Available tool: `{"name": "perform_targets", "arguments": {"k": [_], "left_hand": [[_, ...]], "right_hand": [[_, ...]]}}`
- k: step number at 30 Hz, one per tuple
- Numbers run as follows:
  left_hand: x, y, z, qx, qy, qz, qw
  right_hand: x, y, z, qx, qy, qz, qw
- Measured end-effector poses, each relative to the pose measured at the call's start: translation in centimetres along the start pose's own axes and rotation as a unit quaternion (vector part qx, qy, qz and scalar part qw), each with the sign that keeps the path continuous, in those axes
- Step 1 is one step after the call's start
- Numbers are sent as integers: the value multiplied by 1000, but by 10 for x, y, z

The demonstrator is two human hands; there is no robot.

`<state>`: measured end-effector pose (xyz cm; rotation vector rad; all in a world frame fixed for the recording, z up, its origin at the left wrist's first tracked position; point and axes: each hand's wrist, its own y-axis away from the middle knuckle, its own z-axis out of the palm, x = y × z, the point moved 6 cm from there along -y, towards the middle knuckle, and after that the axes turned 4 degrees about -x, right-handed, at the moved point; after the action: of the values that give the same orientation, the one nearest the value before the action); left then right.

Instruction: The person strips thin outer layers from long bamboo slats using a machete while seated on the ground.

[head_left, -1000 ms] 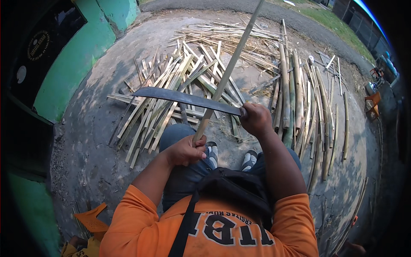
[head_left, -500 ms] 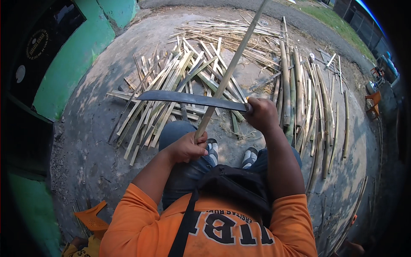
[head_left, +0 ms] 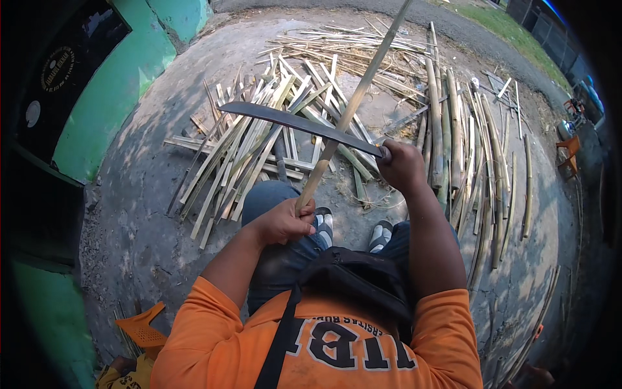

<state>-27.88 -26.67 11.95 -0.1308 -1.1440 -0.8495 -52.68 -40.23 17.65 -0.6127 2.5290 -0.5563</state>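
My left hand (head_left: 284, 222) is closed around the lower end of a long bamboo strip (head_left: 357, 97), which slants up and away to the right past the top of the view. In my right hand (head_left: 403, 167) is the handle of a machete (head_left: 295, 122), gripped firmly. Its dark, broad blade reaches leftward across the strip, and the tip points to the far left. The blade crosses in front of the strip above my left hand and seems to lie against it. My fingers hide most of the handle.
A heap of split bamboo strips (head_left: 259, 149) lies on the concrete just ahead. Bamboo poles (head_left: 434, 123) lie to the right, with thinner strips (head_left: 350, 47) farther off. An orange chair (head_left: 144, 329) stands at lower left, another chair (head_left: 569, 155) at far right. A green wall (head_left: 110, 91) bounds the left.
The machete has tilted: its tip has risen and the handle end now sits slightly to the right. My left hand still holds the bamboo strip in nearly the same place.
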Motion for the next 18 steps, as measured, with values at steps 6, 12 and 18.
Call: {"name": "perform_targets", "arguments": {"k": [6,12,18], "left_hand": [[-2,-1,1,3,45,-7,999],[-3,-1,1,21,-29,-2,999],[0,0,-1,17,22,-8,1000]], "right_hand": [[-27,5,-8,-17,20,-42,999],[-48,11,-13,-40,28,-107,993],[7,3,-17,41,3,25,999]]}}
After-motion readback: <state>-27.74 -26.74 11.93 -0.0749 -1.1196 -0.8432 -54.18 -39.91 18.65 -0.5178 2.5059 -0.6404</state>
